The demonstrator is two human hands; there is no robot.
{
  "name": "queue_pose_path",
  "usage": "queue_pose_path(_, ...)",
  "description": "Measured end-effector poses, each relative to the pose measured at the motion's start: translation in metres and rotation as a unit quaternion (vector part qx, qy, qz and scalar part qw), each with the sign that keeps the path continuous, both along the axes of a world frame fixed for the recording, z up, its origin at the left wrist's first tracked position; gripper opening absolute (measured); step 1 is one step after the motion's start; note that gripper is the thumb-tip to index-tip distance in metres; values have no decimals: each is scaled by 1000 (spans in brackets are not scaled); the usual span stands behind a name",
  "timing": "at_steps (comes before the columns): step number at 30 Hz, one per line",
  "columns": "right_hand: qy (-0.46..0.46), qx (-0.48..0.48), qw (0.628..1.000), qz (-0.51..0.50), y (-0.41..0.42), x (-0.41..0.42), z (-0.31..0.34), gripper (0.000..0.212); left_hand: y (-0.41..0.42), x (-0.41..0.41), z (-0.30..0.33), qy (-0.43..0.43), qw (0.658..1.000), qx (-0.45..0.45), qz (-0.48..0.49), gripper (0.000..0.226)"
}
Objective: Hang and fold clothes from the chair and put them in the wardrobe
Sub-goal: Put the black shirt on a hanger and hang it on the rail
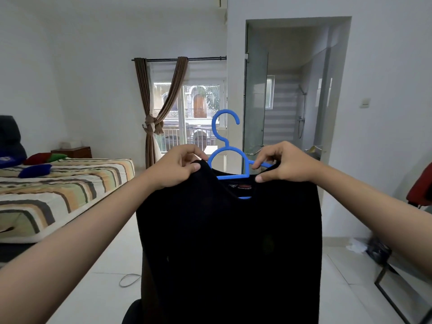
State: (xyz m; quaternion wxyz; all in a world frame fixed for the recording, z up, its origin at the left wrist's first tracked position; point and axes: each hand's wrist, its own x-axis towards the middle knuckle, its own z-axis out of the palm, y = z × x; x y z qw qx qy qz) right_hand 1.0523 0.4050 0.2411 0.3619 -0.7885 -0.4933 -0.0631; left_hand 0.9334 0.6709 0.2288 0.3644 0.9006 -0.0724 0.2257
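Both hands, left (178, 168) and right (284, 163), pinch the black shirt (230, 249) at its shoulders over the hanger (228, 157), held mid-air; an uneven tug could slip one shoulder off.

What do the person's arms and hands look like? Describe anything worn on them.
Both forearms are bare as far as the frame shows; no sleeves or cuffs in view. The left hand and right hand wear no gloves, and no rings, watch or bracelet are visible.

Black shirt (229, 242), blue hanger (228, 146) (striped bedspread (70, 181))
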Motion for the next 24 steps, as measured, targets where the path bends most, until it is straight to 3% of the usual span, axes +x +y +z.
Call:
queue_pose_path(2,8,-4,1000,11,2,-5,4,23,-6,1,4,-11,1000,-2,-6,30)
queue_pose_path(5,3,39,999,6,11,-13,5,5,-14,0,7,-39,999,-4,-2,31)
queue_pose_path(8,-7,65,998,-4,10,-11,7,14,-11,-3,11,-44,999,26,3,30)
queue_pose_path(12,0,58,998,-7,5,-6,12,12,1,-12,11,-4,996,89,16,43)
queue_pose_path(17,-14,49,998,-25,8,-4,11,9,7,-17,0,-8,999,25,37,46)
queue_pose_path(21,-95,80,990,-70,14,-6,7,23,-1,-8,-8,-88,992,-64,63,47)
queue_pose_path(24,-211,110,966,-98,23,-15,0,52,-12,-3,-8,-93,990,-79,76,39)
